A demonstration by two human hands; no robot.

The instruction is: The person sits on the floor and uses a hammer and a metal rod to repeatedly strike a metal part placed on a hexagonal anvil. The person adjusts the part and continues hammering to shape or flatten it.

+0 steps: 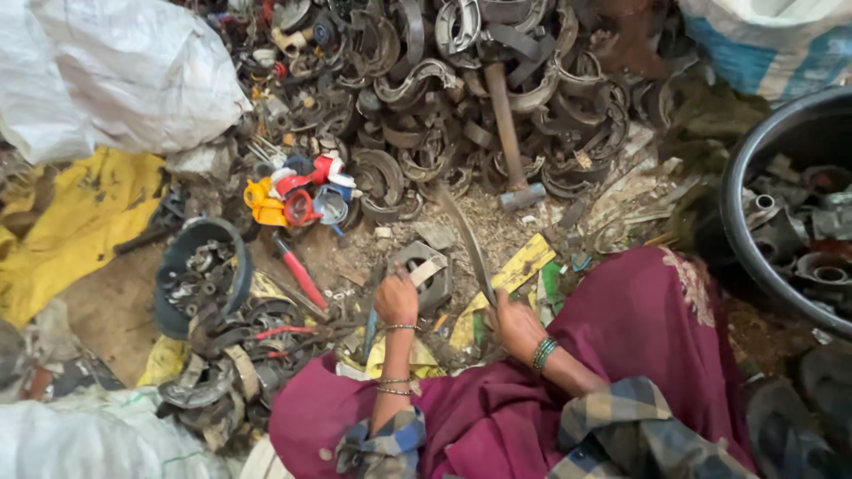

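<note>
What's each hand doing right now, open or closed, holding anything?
Left hand: closed on a grey metal part.
Right hand: closed on a long curved blade.

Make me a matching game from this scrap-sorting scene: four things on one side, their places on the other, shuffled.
Things:
1 hammer
2 white sack
3 black tub
4 curved blade

Places:
A far right
B in the right hand
C top left
D on the pile of curved metal pieces

Pairs: 1-D, 2-C, 3-A, 4-B

Maroon skirt [639,328], checked blue-yellow sleeves [612,435], yellow cloth [80,222], white sack [106,71]
</note>
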